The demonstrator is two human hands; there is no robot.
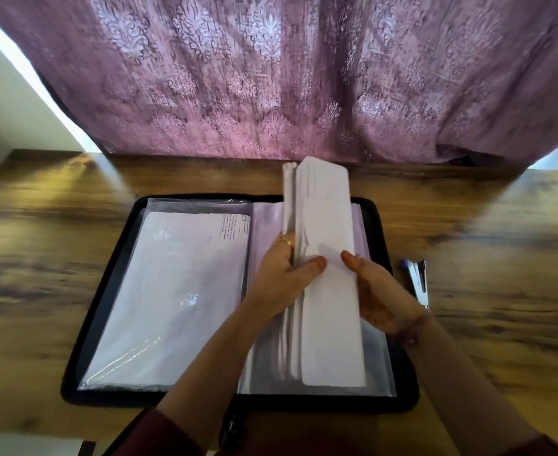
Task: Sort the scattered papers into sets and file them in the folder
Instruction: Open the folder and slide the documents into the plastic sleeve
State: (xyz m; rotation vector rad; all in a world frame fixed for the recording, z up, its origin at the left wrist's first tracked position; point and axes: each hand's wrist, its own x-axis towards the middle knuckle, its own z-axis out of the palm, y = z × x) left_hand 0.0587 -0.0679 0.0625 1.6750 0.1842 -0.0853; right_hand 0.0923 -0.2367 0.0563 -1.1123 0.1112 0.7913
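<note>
Room: purple patterned curtain (271,77) hangs behind the desk, bright daylight at both edges.
Surface: wooden table (40,258), dark grain; black zip folder (106,291) lies open flat on it, clear sleeves (379,357) showing.
Left page: sleeve left of the grip already has a sheet (179,291) filed inside.
Papers: white stack of papers (327,274) stands on its long edge over the right half of the folder, top end pointing toward the curtain, bottom end near the folder's front edge.
Left hand: left hand (284,278) curled round the stack's left side, thumb across the front face, fingers behind; ring visible.
Right hand: right hand (376,291) holds the stack's right edge, thumb on the front; fingers mostly hidden behind the paper.
Step (my read): squaring the set and feeding it into a right-side sleeve.
How to do well: keep edges flush btwn both hands, tilt stack toward sleeve mouth, let one hand hold the sleeve open, slide slowly so corners don't snag or crease.
Risk: loose inner sheets left of the thumb look fanned, may slip out.
Right of grip: stapler (419,281) on the table, just beside the folder, untouched.
</note>
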